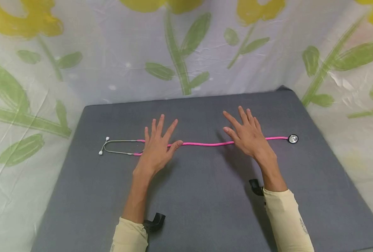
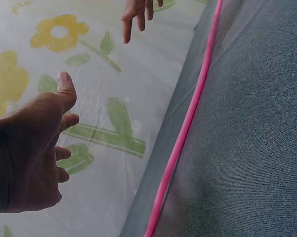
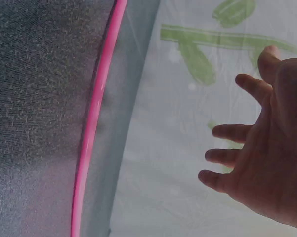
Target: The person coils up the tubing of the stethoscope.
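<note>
A pink stethoscope (image 1: 205, 144) lies stretched out across a grey, cloth-covered table (image 1: 205, 210); taking its middle as the hub of a clock face, the metal ear tubes (image 1: 120, 141) with white ear tips (image 1: 100, 152) reach to nine o'clock, and the round chest piece (image 1: 293, 139), silver with a black rim, sits at three o'clock. A person's two bare hands are raised over it, palms down; the left hand (image 1: 156, 148), at nine o'clock, hides the place where the tubing forks, its fingers spread apart and pointing towards twelve, its thumb towards two; the right hand (image 1: 249, 136), at three o'clock, hides a stretch of tubing near the chest piece, its fingers also apart and pointing towards eleven. Both wrist views show each hand clear of the pink tubing; in the left one the tubing runs from one o'clock to six, the hand at nine. Cream sleeves (image 1: 287, 220) come in from seven and four o'clock, a black fitting (image 1: 155, 222) at each wrist; beyond the table, around twelve, hangs a pale sheet (image 1: 104, 63) painted with yellow flowers and green leaves (image 1: 196, 33).
</note>
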